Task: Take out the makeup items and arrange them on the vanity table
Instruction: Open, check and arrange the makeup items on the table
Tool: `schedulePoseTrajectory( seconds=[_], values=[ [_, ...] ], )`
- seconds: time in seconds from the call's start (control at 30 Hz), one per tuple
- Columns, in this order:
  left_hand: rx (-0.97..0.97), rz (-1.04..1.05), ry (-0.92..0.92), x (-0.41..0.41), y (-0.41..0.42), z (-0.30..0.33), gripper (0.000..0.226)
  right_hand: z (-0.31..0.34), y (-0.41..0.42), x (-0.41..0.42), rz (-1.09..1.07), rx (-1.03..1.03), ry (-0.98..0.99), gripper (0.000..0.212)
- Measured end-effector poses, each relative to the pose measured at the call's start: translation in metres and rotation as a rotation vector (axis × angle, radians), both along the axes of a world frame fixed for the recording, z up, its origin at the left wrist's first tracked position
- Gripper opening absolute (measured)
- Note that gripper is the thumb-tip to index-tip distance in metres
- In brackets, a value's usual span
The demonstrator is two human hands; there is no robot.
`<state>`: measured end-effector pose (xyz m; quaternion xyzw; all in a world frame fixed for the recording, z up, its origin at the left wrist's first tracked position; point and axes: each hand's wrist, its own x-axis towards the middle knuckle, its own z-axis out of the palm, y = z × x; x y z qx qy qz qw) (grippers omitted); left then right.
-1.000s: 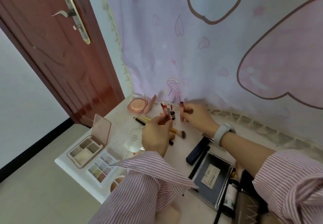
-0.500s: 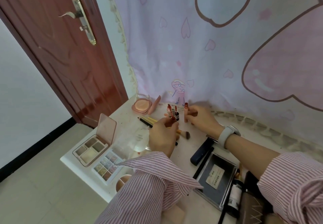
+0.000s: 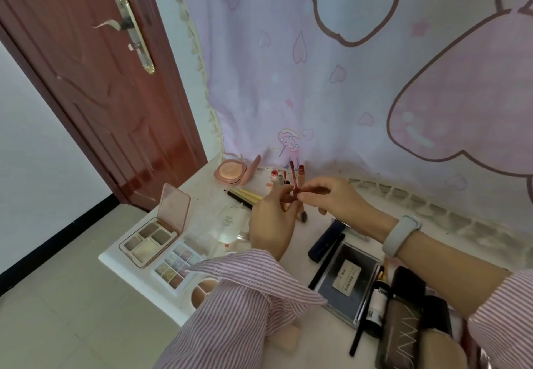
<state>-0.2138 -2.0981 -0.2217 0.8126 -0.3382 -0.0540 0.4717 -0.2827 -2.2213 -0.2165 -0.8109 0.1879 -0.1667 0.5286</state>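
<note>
Both of my hands meet over the far middle of the white vanity table (image 3: 129, 270): my right hand (image 3: 343, 204) pinches a slim dark-red lip gloss tube (image 3: 294, 179) between thumb and fingertips, and my left hand (image 3: 271, 224) curls up beside it, fingertips at the tube's lower end. Whether the left actually grips the tube or only steadies it, I cannot tell.

Just beyond the tube stand several small red-capped lip tints (image 3: 301, 170) in a loose group against the pink printed curtain (image 3: 346, 86). To their left lies an open round peach compact (image 3: 230, 173), and nearer lie yellow and black pencils (image 3: 243, 195).

I judge the step is standing this tube upright with that group. To do it well I should lower it straight down, base first, into a gap, and let go only once it rests flat, since a nudge could topple its narrow neighbours.

Open room is scarce. On the near left, an open pink eyeshadow palette (image 3: 150, 239) and a clear-cased shimmer palette (image 3: 176, 265) sit close to the table's edge. On the near right lie a dark navy case (image 3: 326, 241) and a black-framed flat box (image 3: 346, 285).
</note>
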Motion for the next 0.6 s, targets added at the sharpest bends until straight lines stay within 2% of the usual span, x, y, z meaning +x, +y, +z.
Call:
schedulePoseTrajectory(
  seconds=[0.17, 0.27, 0.4, 0.5, 0.6],
  values=[
    [-0.009, 0.025, -0.066, -0.003, 0.004, 0.007, 0.051, 0.003, 0.001, -0.002, 0.038, -0.033, -0.033, 0.010],
    [-0.001, 0.019, -0.063, -0.001, 0.009, 0.009, 0.052, 0.001, -0.002, 0.000, -0.051, -0.117, -0.106, 0.011],
    [0.291, -0.086, -0.243, 0.001, 0.028, -0.003, 0.033, -0.014, -0.010, 0.003, -0.157, -0.201, -0.010, 0.013],
    [0.533, -0.227, -0.336, -0.003, 0.044, -0.019, 0.042, -0.024, -0.012, 0.010, -0.148, -0.257, 0.047, 0.016],
    [0.629, -0.278, -0.357, -0.006, 0.050, -0.027, 0.053, -0.032, -0.010, 0.020, -0.132, -0.330, 0.089, 0.014]
  ],
)
